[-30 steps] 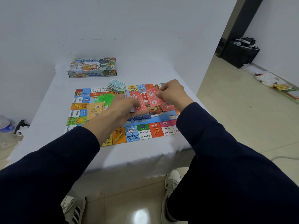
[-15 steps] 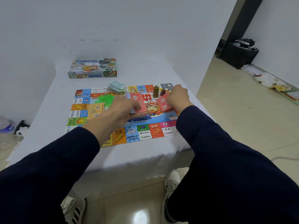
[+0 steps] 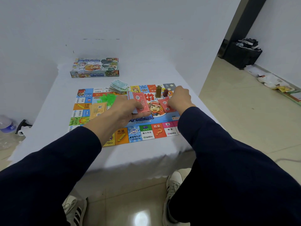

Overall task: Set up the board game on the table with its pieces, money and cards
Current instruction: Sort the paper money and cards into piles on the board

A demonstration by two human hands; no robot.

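Two red cards occupied the hands over the middle of the game board (image 3: 146, 132), which lay flat on the cloth-covered counter (image 3: 143, 75). The left hand (image 3: 125, 111) gripped a small stack of red cards (image 3: 138, 102), thumb across the top face and fingers curled beneath. The right hand (image 3: 180, 98) had its fingers curled down onto a single red card (image 3: 166, 105) lying on or just above the board's centre picture; whether it pinched the card or only pressed it could not be told.

Such cards looked thin, light and bendy, probably a little slick against each other, so the stack would best be held by its long edges and each card slid off the top by a corner. The paper money (image 3: 118, 86), loosely fanned on the board's far edge, seemed lighter still and apt to scatter; it would want squaring up by its sides. The tan pawn (image 3: 158, 91) and dark red pawn (image 3: 165, 92), upright near the far right corner, appeared rigid and easy to tip. An orange card deck (image 3: 97, 110) and green plastic pieces (image 3: 105, 98) lay on the left part of the board.

The game box (image 3: 95, 67) sat closed at the counter's far side, well apart from the board; its contents were hidden.
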